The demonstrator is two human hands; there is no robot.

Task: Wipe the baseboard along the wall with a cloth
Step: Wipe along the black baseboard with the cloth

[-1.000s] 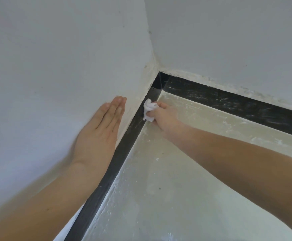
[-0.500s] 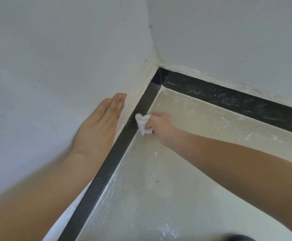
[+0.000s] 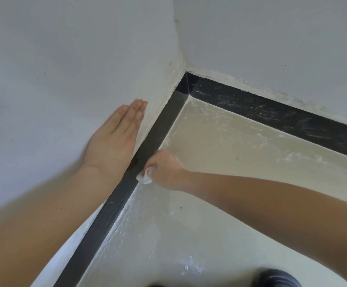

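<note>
Okay, I'm looking down from the head camera into the corner of the room. The left hand (image 3: pixel 114 139) is flat on the left wall (image 3: pixel 54 79), fingers straight and together, palm against the paint just above the baseboard (image 3: pixel 114 206). There's nothing in it, just a plain flat palm.

The right hand (image 3: pixel 166 168) is down low at the left edge of the floor (image 3: pixel 210 183), fingers curled tight round a small white cloth (image 3: pixel 145 177). The wad pokes out of the fist on the side nearer me. The cloth is touching the black face of the baseboard, roughly midway along the stretch I can see and well short of the far corner where the two walls meet. That hand is a bit blurred, so I can't pick out each finger, but it is clearly gripping the cloth.

Both forearms are bare. The right one comes in from the right edge of the picture and crosses over the floor. The left one runs up along the wall from the lower left.

The baseboard is a black strip following the floor's left edge up to the far corner. A second black run (image 3: pixel 272 112) goes off to the right along the back wall (image 3: pixel 272 38), with pale scuffs and streaks on it. The floor is glossy cream, with whitish specks near its edges. At the floor's near edge there's a dark rounded shape (image 3: pixel 276 278), cut off by the frame, and I can't tell what it is.
</note>
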